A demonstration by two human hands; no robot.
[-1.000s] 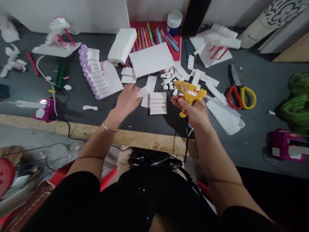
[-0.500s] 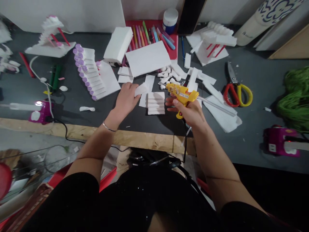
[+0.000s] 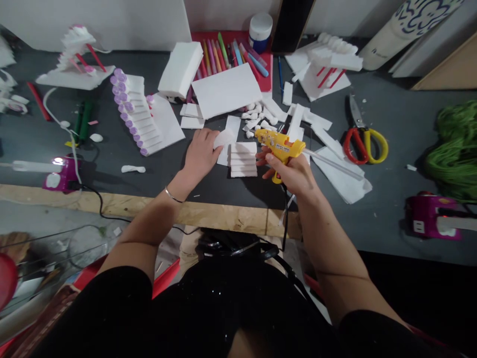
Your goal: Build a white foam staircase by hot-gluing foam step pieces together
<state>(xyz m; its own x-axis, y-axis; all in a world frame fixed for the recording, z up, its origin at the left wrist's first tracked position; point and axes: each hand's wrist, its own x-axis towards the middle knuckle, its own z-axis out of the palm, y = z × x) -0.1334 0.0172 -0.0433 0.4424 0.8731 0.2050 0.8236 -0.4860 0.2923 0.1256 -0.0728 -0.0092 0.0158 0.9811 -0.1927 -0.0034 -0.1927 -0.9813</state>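
My right hand (image 3: 288, 169) grips a yellow hot glue gun (image 3: 279, 144) by its handle, with a clear glue stick (image 3: 333, 164) sticking out of its back and the nozzle facing left. Between the fingers of my left hand (image 3: 201, 153) is a small white foam piece (image 3: 223, 139), tilted above the table. Just right of that hand lies a small ridged white foam panel (image 3: 243, 160) made of overlapping strips. A flat white strip (image 3: 233, 127) lies behind it, partly covered by the held piece.
Scissors (image 3: 359, 134) and white foam scraps (image 3: 320, 122) lie to the right. A stepped foam model with purple rolls (image 3: 137, 114) stands left. Markers (image 3: 219, 57) are at the back. Purple power sockets (image 3: 61, 174) sit near the front edge, and a cord hangs from the glue gun.
The foam piece in my left hand has turned and shifted slightly right. The ridged panel sits slightly further right in view. My right hand keeps the glue gun in nearly the same place.
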